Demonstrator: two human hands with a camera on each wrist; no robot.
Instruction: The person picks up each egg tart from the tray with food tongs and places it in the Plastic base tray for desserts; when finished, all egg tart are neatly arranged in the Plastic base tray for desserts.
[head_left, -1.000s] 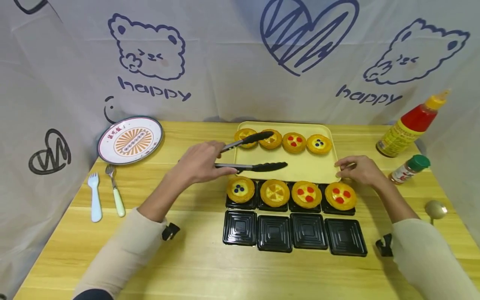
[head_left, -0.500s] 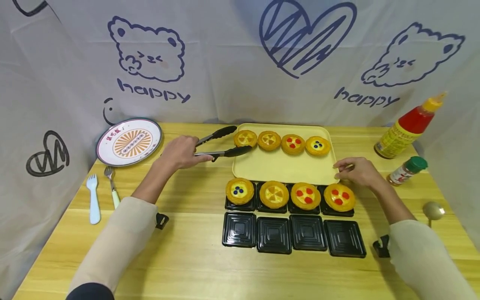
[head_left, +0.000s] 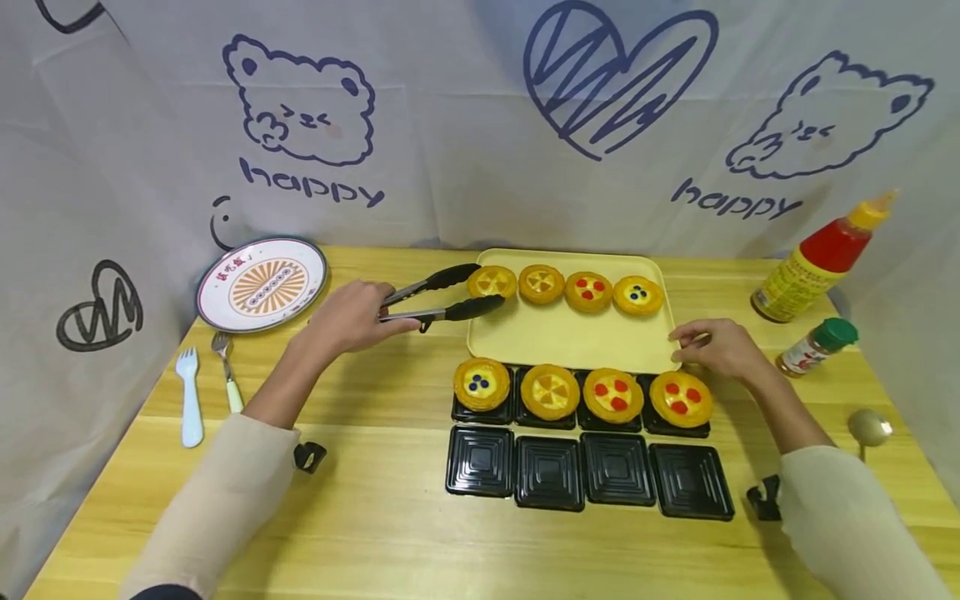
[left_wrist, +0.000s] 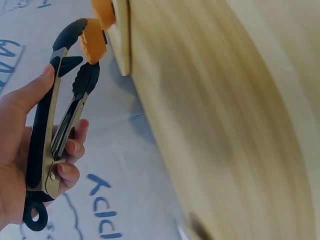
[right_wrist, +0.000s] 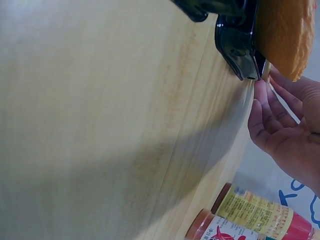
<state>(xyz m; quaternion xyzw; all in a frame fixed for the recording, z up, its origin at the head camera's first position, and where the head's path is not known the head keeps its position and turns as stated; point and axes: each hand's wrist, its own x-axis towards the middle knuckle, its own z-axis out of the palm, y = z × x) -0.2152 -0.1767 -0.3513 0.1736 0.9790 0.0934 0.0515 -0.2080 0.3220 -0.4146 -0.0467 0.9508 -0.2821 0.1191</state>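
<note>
My left hand (head_left: 348, 317) grips metal tongs (head_left: 471, 307) with black tips. Spread tips stand on either side of the leftmost egg tart (head_left: 492, 282) on the yellow tray (head_left: 570, 340); in the left wrist view this tart (left_wrist: 94, 42) lies between them, contact hard to tell. Three more tarts continue that row. At the tray's front right corner, my right hand (head_left: 716, 343) pinches the rim between thumb and fingers. In the right wrist view part of this hand (right_wrist: 290, 120) is hidden behind a black case and a tart (right_wrist: 285, 37).
Before the tray, several tarts (head_left: 550, 392) sit in black square cases, with a row of bare black cases (head_left: 549, 472) nearer me. A plate (head_left: 262, 283), blue fork (head_left: 190, 400) and metal fork (head_left: 225, 358) lie left. A sauce bottle (head_left: 821, 262), spice jar (head_left: 817, 346) and spoon (head_left: 870, 427) are right.
My left hand has carried the tongs left from over the tray's middle, and their tips are now beside the leftmost tart. My right hand stays at the tray's corner.
</note>
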